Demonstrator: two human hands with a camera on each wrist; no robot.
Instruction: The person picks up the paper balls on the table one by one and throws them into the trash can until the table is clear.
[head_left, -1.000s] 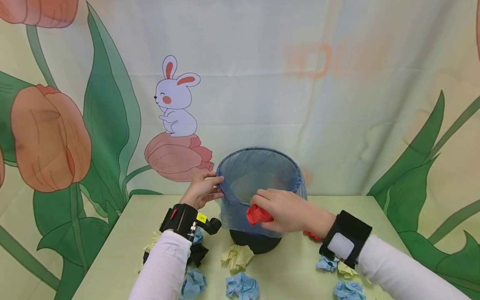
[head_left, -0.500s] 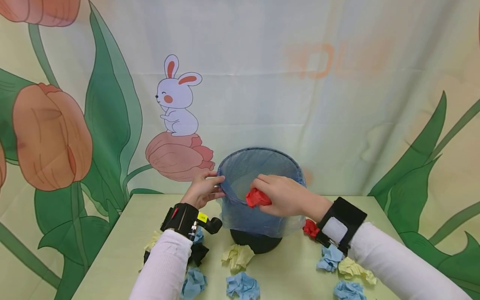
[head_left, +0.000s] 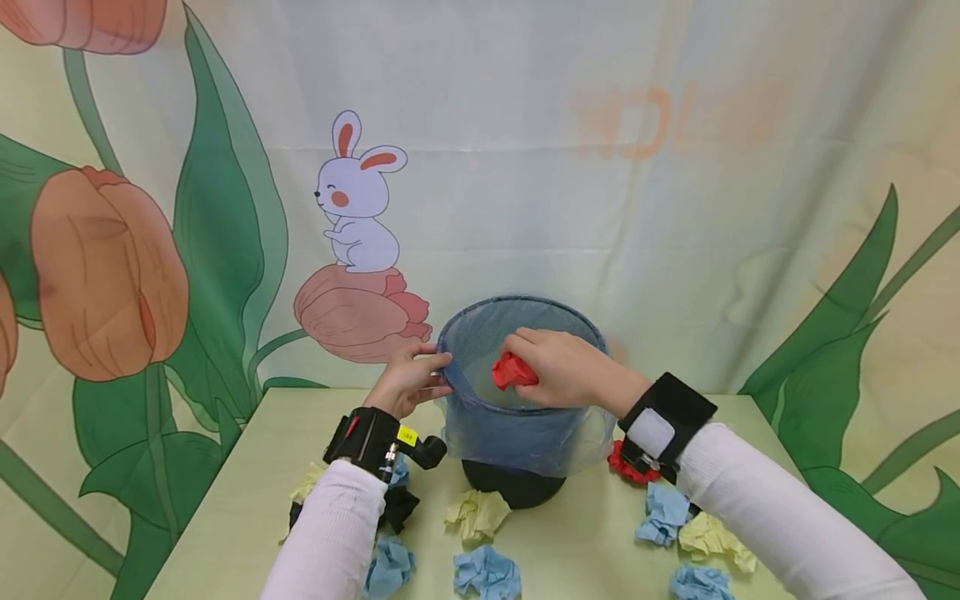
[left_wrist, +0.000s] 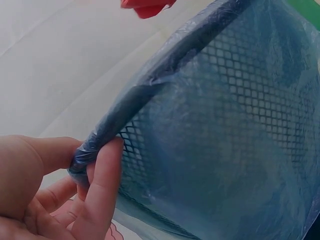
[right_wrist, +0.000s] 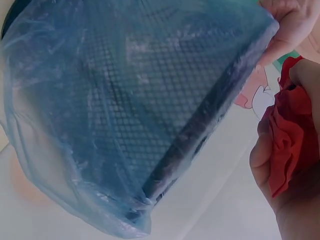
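A mesh wastebasket (head_left: 517, 487) lined with a thin blue plastic bag (head_left: 510, 437) stands mid-table. At its left rim my left hand (head_left: 405, 379) pinches the bag-covered edge between thumb and fingers; the left wrist view shows this rim (left_wrist: 127, 102) close up. My right hand (head_left: 566, 367) grips a crumpled red paper ball (head_left: 513, 371) over the basket's mouth. In the right wrist view the red paper (right_wrist: 292, 135) sits in the curled fingers, close to the rim.
Crumpled paper lies about the table (head_left: 240, 500): a yellow ball (head_left: 477, 514) and a blue one (head_left: 487, 572) in front of the basket, a black one (head_left: 400, 507) at left. A red ball (head_left: 630, 464) and a blue ball (head_left: 663, 514) lie at right. A printed curtain (head_left: 487, 167) hangs behind.
My right hand has risen with the red paper ball, from in front of the basket to over its mouth. The left hand keeps its hold on the rim.
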